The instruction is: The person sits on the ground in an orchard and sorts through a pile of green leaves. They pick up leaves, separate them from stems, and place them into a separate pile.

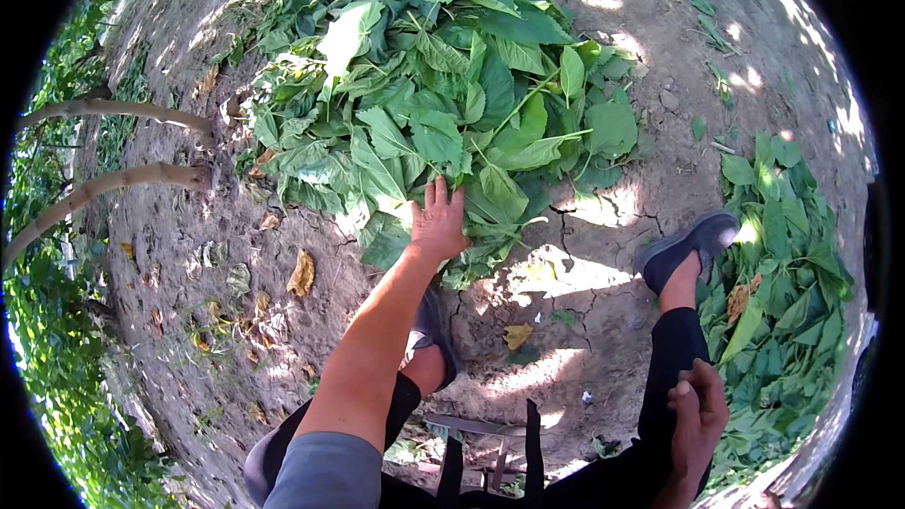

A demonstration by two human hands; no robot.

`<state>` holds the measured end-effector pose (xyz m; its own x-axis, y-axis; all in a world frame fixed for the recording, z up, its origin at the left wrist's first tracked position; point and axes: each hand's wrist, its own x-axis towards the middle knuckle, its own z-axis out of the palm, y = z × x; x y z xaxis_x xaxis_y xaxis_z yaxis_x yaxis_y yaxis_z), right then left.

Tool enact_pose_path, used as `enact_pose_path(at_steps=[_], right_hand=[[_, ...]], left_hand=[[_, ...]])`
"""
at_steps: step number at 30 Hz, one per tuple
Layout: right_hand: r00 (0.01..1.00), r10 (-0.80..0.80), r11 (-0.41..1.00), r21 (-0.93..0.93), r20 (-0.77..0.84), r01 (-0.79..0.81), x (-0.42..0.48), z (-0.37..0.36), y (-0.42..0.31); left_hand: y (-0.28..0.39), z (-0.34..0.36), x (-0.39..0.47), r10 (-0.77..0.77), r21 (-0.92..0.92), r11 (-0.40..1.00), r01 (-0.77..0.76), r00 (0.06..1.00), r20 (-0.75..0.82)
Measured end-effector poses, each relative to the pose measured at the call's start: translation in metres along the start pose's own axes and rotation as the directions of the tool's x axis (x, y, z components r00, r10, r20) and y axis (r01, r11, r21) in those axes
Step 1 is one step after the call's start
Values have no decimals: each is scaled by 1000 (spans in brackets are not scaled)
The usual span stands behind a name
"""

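Observation:
My left hand (440,223) reaches forward and rests palm down on the near edge of a large heap of green leaves (452,99). Its fingers are slightly spread, and their tips meet the leaves; whether a leaf is pinched under them is hidden. At the lower right, my right hand (696,417) hovers by my right knee with its fingers curled. Nothing is seen in it. A second, longer pile of green leaves (785,283) lies on the ground to the right of it.
My dark shoes stand on cracked, dry soil (565,325) before the heap. Two thin trunks (134,177) rise at the left beside leafy growth (63,367). Dry yellow leaves (301,273) lie scattered. Below me is part of a low seat frame (481,425).

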<state>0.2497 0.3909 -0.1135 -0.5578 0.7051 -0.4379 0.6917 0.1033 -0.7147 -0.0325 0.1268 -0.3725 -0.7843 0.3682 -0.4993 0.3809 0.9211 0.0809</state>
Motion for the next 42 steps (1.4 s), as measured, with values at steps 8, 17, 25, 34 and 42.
enact_pose_path(at_steps=[8, 17, 25, 34, 42], right_hand=[[999, -3, 1000, 1, 44, 3, 0, 3, 4], [998, -45, 999, -23, 42, 46, -4, 6, 1], [996, -77, 996, -36, 40, 78, -2, 4, 14], [992, -105, 993, -49, 67, 109, -3, 1, 13], [991, -96, 995, 48, 98, 91, -6, 2, 8]], left_hand=[[-17, 37, -1, -73, -201, 977, 69, 997, -13], [11, 32, -24, 50, -302, 947, -110, 978, -200], [55, 37, -68, 151, -258, 952, -166, 985, -76], [50, 66, -58, 238, -145, 956, -256, 963, -130], [62, 0, -43, 213, -300, 922, -244, 968, -132]])
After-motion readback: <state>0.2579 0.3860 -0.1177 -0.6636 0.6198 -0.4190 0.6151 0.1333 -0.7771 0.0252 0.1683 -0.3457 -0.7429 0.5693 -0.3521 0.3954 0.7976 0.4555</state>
